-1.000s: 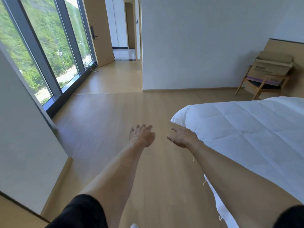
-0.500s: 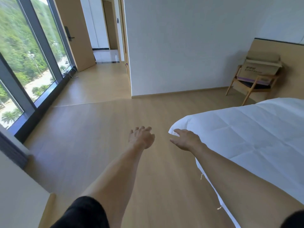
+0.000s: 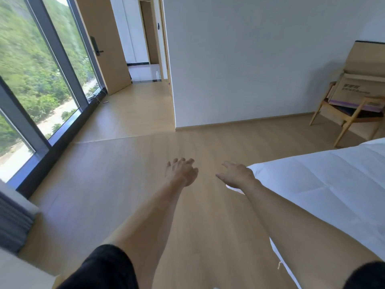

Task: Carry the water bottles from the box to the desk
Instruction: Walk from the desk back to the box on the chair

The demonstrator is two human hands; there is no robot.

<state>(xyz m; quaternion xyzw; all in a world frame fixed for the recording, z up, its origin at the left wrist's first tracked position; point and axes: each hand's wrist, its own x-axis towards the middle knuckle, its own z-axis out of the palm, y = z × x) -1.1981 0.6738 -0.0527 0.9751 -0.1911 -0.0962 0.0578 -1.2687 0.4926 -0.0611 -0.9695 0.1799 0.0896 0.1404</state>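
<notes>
A cardboard box (image 3: 360, 89) sits on a wooden chair (image 3: 345, 119) at the far right, against the wall. Its contents are hidden and no water bottle shows in it. Both my arms stretch forward over the wooden floor. My left hand (image 3: 180, 171) hangs with fingers loosely curled and holds nothing. My right hand (image 3: 235, 174) is spread and relaxed, also empty, just in front of the bed's corner. The desk is out of view.
A bed with a white duvet (image 3: 325, 184) fills the right side. Tall windows (image 3: 31, 80) line the left wall. A white partition wall (image 3: 250, 59) stands ahead, with a passage and a wooden door (image 3: 106, 44) to its left. A small bottle (image 3: 156, 73) stands far down the passage.
The view has swung left and moved forward: the chair and box slid toward the right edge, and the window and passage show more. Both hands stay empty and outstretched.
</notes>
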